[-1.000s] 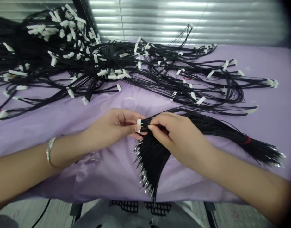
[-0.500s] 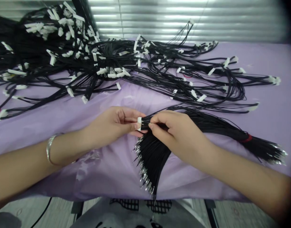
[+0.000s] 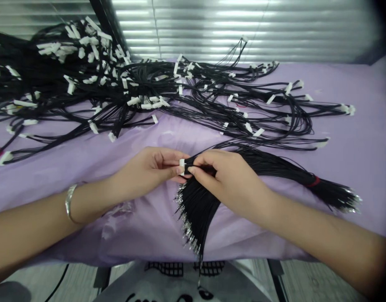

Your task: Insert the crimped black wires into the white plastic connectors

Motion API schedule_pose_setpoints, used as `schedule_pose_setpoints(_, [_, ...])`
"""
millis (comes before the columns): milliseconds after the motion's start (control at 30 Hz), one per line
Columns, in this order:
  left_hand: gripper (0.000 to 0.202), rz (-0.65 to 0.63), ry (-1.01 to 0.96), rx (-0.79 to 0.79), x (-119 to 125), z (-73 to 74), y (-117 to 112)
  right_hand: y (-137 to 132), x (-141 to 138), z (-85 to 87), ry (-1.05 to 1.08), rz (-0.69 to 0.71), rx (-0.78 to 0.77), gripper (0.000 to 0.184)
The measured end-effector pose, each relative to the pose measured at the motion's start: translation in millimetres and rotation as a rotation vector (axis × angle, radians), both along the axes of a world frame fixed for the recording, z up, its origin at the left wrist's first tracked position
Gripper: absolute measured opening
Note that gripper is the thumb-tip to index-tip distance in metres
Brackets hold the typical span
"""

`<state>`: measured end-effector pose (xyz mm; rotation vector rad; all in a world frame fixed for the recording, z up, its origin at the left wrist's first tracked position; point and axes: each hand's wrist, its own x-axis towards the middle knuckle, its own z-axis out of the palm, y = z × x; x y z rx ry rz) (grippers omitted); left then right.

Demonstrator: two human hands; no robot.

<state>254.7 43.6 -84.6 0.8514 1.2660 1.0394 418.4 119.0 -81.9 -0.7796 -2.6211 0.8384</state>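
Note:
My left hand [image 3: 161,164] pinches a small white connector [image 3: 182,166] between thumb and fingers, with black wires running out of its right side. Close beside it, my right hand [image 3: 220,170] is closed, thumb against forefinger, on a thin black wire at the connector's wire side; the wire's tip is too small to make out clearly. Below the hands fans a bundle of loose black wires [image 3: 201,207] with bare metal terminals at their ends. This bundle passes under my right hand and stretches right to a red tie [image 3: 313,181].
A large heap of black cables [image 3: 23,75] with white connectors lies at the back left. More finished-looking cables [image 3: 243,92] spread across the back of the purple tablecloth [image 3: 142,235]. Window blinds [image 3: 227,25] stand behind the table.
My right hand has come slightly nearer to the connector, narrowing the gap between fingertips and connector. The whole view has shifted a little; the left hand keeps its grip.

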Motion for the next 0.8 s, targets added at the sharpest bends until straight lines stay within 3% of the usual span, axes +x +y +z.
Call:
schedule_pose_setpoints(333, [0.021,-0.027,-0.017,-0.001,-5,-4.8,-1,-1,-4,-1.5,-0.012,-0.031,0.046,0.017])
schedule_pose_setpoints(633, [0.018,0.023,-0.015,0.012,-1,-5.0,-2,-6,-11,-7.2,-0.012,-0.050,0.082,0.017])
schedule_pose_setpoints(800, [0.016,0.013,-0.050,0.000,-4,-5.4,-1,-2,-4,-4.3,0.004,0.014,0.156,0.016])
